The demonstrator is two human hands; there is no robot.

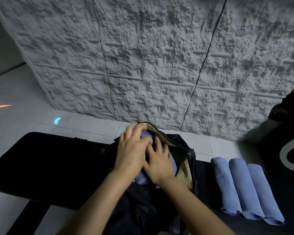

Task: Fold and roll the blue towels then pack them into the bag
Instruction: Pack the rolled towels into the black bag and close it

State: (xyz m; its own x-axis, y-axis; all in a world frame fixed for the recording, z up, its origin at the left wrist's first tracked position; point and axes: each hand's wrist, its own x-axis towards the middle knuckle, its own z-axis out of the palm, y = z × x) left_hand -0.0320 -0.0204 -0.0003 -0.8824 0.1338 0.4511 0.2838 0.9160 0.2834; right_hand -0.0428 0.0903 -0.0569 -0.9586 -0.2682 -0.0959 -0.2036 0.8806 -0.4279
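Wall: rough grey textured panels fill the background, meeting the floor behind the work area.
Floor: pale tiles, visible past the far edge of the mat.
Mat: black, and carries the bag and the towels.
Bag: black with tan lining, at the middle of the mat, mouth gaping upward.
Rolled towels: three blue rolls touching side by side near the right edge of the mat, just beside the bag. Their long axes run from the far edge toward the near edge.
Towel in bag: blue, lying partly inside the mouth, mostly hidden under both hands.
Left hand: fingers spread and laid on the towel, pressing, not curled round it; the fingertips are blurred.
Right hand: fingers spread flat on the same towel, overlapping the left hand.
Next move, judged: the waiting rolls lie to the right of both hands, nearer the right hand, roughly parallel to the bag mouth.
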